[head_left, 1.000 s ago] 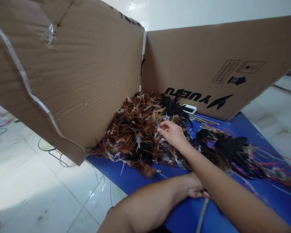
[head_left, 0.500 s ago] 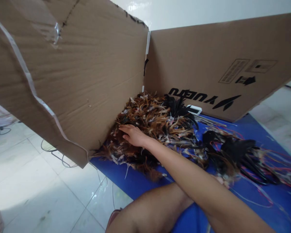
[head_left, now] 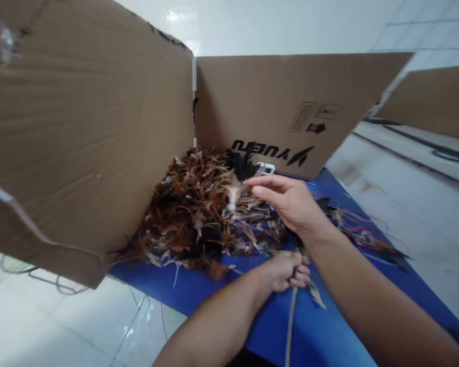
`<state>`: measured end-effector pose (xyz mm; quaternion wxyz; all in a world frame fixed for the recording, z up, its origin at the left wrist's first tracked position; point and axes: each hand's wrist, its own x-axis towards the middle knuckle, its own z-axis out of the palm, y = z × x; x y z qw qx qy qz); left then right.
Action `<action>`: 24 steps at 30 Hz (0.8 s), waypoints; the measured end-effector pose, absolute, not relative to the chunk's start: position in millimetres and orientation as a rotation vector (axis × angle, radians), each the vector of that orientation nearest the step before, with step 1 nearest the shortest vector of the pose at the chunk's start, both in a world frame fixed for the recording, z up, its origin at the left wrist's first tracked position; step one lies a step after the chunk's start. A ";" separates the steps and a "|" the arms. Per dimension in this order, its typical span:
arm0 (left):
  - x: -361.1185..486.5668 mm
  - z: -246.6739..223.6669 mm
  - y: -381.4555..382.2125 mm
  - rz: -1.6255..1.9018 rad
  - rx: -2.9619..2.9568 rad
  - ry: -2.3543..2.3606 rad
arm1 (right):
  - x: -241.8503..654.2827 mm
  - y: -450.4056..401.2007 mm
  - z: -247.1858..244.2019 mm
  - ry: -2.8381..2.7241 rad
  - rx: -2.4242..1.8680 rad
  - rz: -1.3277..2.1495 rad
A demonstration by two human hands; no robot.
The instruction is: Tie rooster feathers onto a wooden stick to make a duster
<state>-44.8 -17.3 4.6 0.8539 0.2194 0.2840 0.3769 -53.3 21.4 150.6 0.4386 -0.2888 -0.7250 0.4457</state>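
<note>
My left hand (head_left: 288,270) is closed around a thin pale stick (head_left: 290,326) that points down toward me; dark and pale feathers (head_left: 316,294) stick out beside its fingers. Above it, my right hand (head_left: 296,204) pinches a small whitish, blurred feather (head_left: 234,193) between thumb and index finger. That feather hangs over a large heap of brown, orange and black feathers (head_left: 191,204). The heap lies on a blue surface (head_left: 329,321), in the corner between cardboard panels.
A tall cardboard panel (head_left: 99,132) stands on the left, and another with black printing (head_left: 290,97) at the back. A white-framed object (head_left: 266,167) leans near the back panel. Red strings (head_left: 363,216) and dark feathers lie on the right. Pale floor tiles (head_left: 61,326) show lower left.
My right hand has moved right and up from the heap, now with a whitish feather in its fingers. My left hand, mostly hidden before, shows plainly around the stick. The view has shifted right.
</note>
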 end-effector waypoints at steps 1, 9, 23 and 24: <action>-45.9 4.6 -17.0 0.791 0.457 0.580 | -34.9 19.3 150.9 -1.724 -0.759 1.085; -55.0 4.3 -12.1 0.872 0.470 0.557 | 92.1 -6.4 109.8 -1.459 -1.092 0.887; -55.4 4.8 -11.5 0.901 0.469 0.561 | 153.4 -31.9 24.8 -2.026 -1.556 0.261; -55.4 4.4 -11.6 0.900 0.473 0.558 | 150.8 -38.5 23.4 -2.062 -1.599 0.254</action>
